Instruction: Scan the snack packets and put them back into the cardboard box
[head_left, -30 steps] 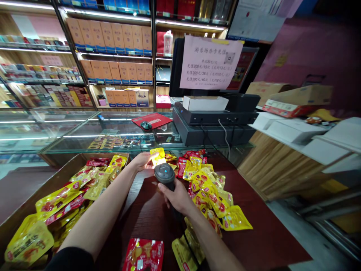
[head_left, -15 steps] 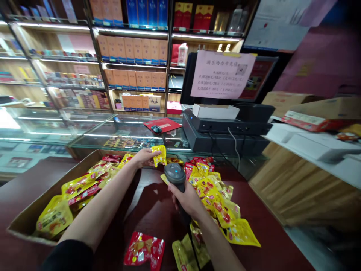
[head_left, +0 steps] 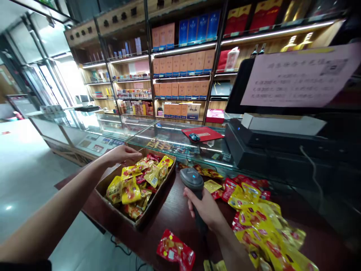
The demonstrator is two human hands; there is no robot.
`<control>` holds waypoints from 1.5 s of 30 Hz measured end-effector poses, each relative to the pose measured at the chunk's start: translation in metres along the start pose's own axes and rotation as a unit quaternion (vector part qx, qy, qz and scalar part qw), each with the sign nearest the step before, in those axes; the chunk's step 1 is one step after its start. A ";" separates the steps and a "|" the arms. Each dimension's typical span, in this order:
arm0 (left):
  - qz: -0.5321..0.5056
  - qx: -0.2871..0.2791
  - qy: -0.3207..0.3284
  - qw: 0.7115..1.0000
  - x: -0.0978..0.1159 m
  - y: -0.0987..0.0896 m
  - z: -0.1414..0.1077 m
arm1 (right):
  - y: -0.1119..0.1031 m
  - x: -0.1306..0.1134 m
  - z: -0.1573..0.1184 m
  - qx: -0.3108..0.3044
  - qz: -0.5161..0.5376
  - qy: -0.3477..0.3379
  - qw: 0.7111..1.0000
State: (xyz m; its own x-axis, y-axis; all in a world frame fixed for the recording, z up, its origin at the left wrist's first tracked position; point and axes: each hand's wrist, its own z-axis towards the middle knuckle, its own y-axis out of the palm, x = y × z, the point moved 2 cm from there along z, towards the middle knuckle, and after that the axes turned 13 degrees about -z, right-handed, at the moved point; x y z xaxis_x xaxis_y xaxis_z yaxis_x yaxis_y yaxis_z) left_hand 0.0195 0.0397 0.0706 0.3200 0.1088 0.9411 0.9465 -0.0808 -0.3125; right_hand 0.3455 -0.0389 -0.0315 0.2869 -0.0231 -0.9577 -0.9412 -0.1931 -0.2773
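Observation:
My left hand (head_left: 122, 155) hangs over the far left rim of a cardboard box (head_left: 135, 223), its fingers loosely stretched and holding nothing that I can see. Inside the box lie several yellow, gold and red snack packets (head_left: 131, 191). In my right hand (head_left: 205, 207) is a dark grey barcode scanner (head_left: 192, 179), gripped by its handle with the head tilted up and a small blue light on top. A red snack packet (head_left: 175, 250) lies on the dark table (head_left: 166, 210) near its front edge. Right of the scanner spreads a heap of yellow and red packets (head_left: 262, 222).
Behind the table runs a glass display counter (head_left: 169, 131), with a red mat (head_left: 204, 133) and a computer mouse (head_left: 194, 137) on it. A monitor with a paper sign (head_left: 296, 81) stands at the right. Cables (head_left: 121, 244) hang below the table's left edge.
My left hand has moved left from beside the scanner to over the box, and the yellow packet it held is gone from its fingers. The view has turned left.

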 end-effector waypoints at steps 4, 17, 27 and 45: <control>0.034 -0.067 0.005 0.997 0.008 0.038 0.014 | -0.006 0.004 -0.003 0.018 0.001 0.021 1.000; 0.222 -0.245 0.140 0.933 -0.033 0.305 0.103 | -0.092 0.043 -0.049 0.216 0.035 0.076 0.973; 0.245 -0.216 0.100 0.940 -0.082 0.323 0.118 | -0.079 0.060 -0.045 0.189 0.011 0.083 0.979; -0.143 -0.361 -0.077 0.918 -0.046 0.287 0.112 | -0.039 0.063 -0.045 0.095 -0.027 0.093 0.991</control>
State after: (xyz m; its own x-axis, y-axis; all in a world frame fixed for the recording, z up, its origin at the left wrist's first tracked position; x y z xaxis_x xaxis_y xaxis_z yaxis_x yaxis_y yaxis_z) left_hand 0.2815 0.1222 -0.0768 0.1171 0.3632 0.9243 0.7368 -0.6559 0.1644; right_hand 0.4082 -0.0770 -0.0773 0.3493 -0.2019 -0.9150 -0.9349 -0.0104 -0.3547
